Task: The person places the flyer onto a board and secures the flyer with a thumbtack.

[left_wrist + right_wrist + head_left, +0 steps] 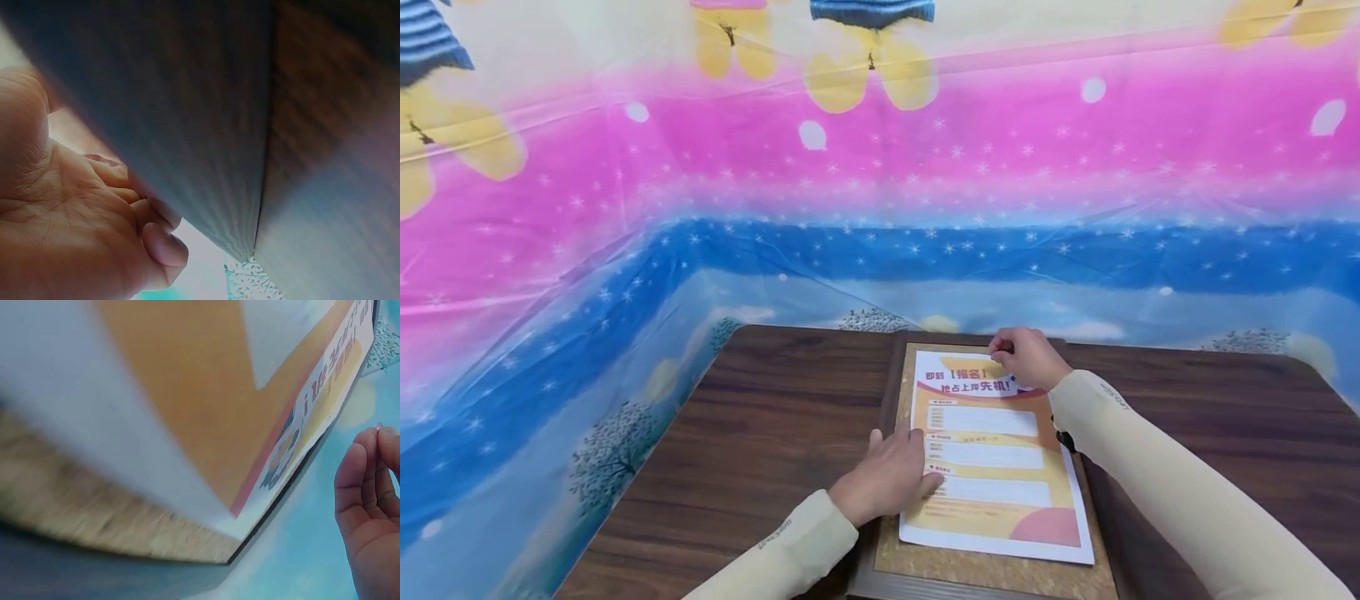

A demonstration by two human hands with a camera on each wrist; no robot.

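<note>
A printed sheet in orange, white and pink lies on a cork board with a dark wooden frame. My left hand rests at the sheet's left edge, its fingers loosely bent and its thumb on the paper; nothing is seen in its palm in the left wrist view. Over the sheet's upper right part, my right hand pinches a tiny shiny pin-like piece between thumb and forefinger. Its exact kind is too small to tell. In the right wrist view, the hand stands apart from the board's top edge.
The board lies on a dark wood-grain table with rounded far corners. Behind and to the left hangs a pink and blue patterned cloth, close to the table's edges. Light sleeves cover both forearms.
</note>
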